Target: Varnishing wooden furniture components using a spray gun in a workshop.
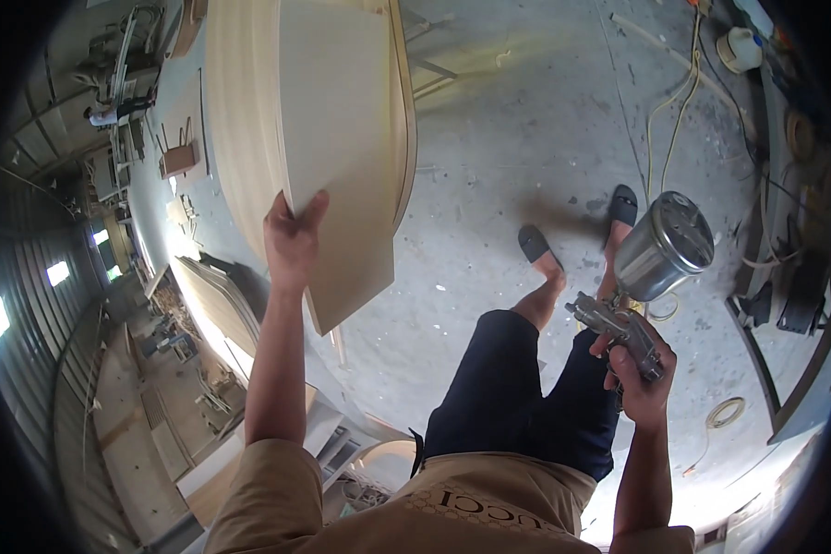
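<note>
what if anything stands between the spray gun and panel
Nothing visible blocks the gap between the spray gun in the right hand and the panel the left hand grips. The left foot and floor show lower down.

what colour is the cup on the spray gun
The spray-gun cup is shiny silver, best seen in the head view.

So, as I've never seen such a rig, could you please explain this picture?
There is no robot here, only a person working bare-handed. The picture comes from a wide fisheye camera worn on their head, looking down, so straight edges bend near the rim. The left hand grips the edge of a pale panel, which overlaps a wooden board. The right hand holds a metal spray gun with a silver cup. A pale coil of hose or cord lies on the grey floor.
</note>
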Demonstrator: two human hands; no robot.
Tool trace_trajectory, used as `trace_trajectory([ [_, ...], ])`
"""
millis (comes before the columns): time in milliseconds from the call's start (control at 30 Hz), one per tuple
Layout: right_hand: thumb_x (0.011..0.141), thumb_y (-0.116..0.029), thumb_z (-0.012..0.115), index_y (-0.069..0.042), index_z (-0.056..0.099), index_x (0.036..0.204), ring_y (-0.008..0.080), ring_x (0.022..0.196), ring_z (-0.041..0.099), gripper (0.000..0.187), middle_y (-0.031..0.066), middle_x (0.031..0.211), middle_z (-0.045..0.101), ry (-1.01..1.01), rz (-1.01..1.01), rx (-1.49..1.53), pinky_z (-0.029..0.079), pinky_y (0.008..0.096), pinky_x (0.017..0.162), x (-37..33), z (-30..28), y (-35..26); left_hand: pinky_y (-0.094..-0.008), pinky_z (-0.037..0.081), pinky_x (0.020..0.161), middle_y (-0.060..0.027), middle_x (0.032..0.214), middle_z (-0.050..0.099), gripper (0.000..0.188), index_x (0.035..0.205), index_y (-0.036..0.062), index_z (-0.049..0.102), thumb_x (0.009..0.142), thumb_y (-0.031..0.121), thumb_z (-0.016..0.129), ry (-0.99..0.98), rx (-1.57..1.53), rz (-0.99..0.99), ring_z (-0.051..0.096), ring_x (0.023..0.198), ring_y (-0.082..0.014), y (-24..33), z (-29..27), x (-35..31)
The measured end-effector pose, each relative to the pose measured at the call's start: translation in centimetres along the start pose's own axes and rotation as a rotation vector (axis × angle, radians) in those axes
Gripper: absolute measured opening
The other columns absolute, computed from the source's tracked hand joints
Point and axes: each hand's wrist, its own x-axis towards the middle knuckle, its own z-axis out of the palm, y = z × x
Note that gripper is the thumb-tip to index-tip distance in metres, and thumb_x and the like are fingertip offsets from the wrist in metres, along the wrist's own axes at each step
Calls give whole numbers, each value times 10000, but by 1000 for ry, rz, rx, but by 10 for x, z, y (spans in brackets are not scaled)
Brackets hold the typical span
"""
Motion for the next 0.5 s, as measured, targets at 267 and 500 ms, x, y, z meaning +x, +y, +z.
trace_trajectory([
  [267,933,-30,686,50,572,1339,68,594,578,429,123,896,718,-17,-12,55,432,188,476,-9,1,29,-289,493,725,-81,841,706,275,1005,-51,643,954,210,716,-22,112,33,562,780,-100,-8,17,-11],
  [500,939,-44,697,53,570,1341,54,608,563,433,98,900,708,-33,-31,61,417,177,476,-6,-15,36,-296,496,730,-78,837,698,286,989,-51,635,949,220,716,-28,125,30,561,772,-106,-7,15,-15],
])
